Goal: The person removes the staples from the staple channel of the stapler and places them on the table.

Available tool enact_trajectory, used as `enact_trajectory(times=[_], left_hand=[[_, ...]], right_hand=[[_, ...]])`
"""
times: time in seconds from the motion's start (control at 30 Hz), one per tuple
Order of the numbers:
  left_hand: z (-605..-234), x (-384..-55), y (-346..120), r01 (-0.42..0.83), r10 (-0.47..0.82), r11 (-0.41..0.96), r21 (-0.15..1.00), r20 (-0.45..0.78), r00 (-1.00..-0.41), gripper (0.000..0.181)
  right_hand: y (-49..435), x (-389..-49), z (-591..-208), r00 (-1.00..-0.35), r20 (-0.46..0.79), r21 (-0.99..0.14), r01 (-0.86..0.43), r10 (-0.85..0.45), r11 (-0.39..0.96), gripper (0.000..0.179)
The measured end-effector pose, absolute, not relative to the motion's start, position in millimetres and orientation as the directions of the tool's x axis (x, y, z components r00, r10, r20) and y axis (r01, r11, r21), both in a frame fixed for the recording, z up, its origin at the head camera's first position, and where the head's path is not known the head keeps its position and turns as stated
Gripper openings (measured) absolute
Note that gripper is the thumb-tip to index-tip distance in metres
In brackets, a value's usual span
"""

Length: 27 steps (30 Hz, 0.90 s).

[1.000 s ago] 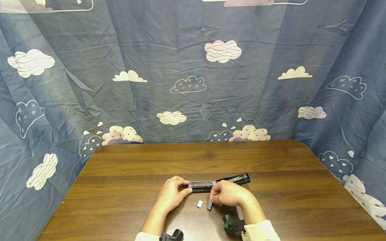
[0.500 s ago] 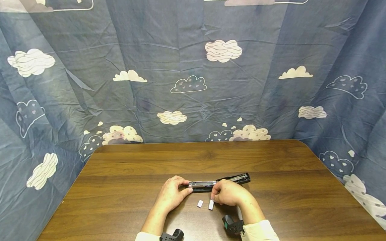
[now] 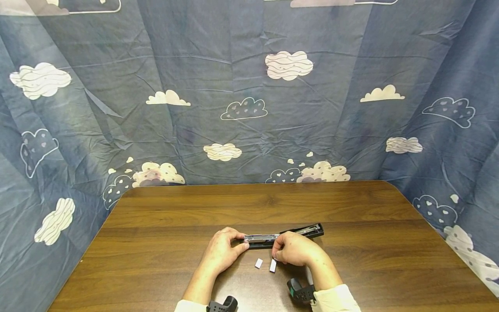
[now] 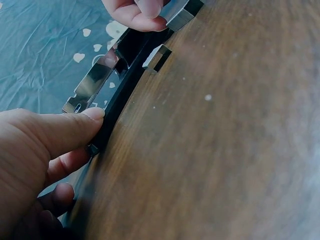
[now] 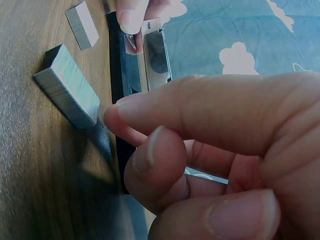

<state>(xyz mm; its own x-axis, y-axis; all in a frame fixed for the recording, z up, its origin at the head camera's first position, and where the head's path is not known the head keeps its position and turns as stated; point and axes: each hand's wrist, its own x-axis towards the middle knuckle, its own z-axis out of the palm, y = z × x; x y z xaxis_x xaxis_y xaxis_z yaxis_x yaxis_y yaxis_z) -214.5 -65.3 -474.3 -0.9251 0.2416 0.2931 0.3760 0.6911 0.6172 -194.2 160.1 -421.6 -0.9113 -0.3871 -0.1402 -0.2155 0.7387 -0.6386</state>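
An open black stapler [image 3: 261,238] lies on the table, its metal channel facing up and its top cover [image 3: 315,230] swung back to the right. My left hand [image 3: 222,253] holds the stapler's left end between thumb and fingers. With thumb and forefinger together, my right hand [image 3: 296,249] pinches the far end of a longer strip of staples [image 5: 67,90] in front of the stapler. A shorter strip of staples [image 3: 259,263] lies to its left, apart from both hands. Seen from the left wrist, the metal channel [image 4: 92,82] rises above the black base.
The wooden table [image 3: 163,208] reaches back to a blue curtain [image 3: 249,130] with printed clouds. Black bands with camera housings [image 3: 300,291] sit on both wrists, below pale sleeves.
The longer strip has turned from a grey side to a bright white face and shifted slightly. My right hand has barely moved; my left hand and the stapler stay in place.
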Motion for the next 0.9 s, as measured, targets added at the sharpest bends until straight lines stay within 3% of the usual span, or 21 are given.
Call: enact_trajectory(times=[0.9], left_hand=[[-474.6,-214.1,-65.9,0.353,0.232,0.696,0.625,0.270,-0.935,0.024]], right_hand=[[167.4,-196.3,-416.9,-0.935,-0.071,-0.598,-0.239,-0.348,0.765,0.015]])
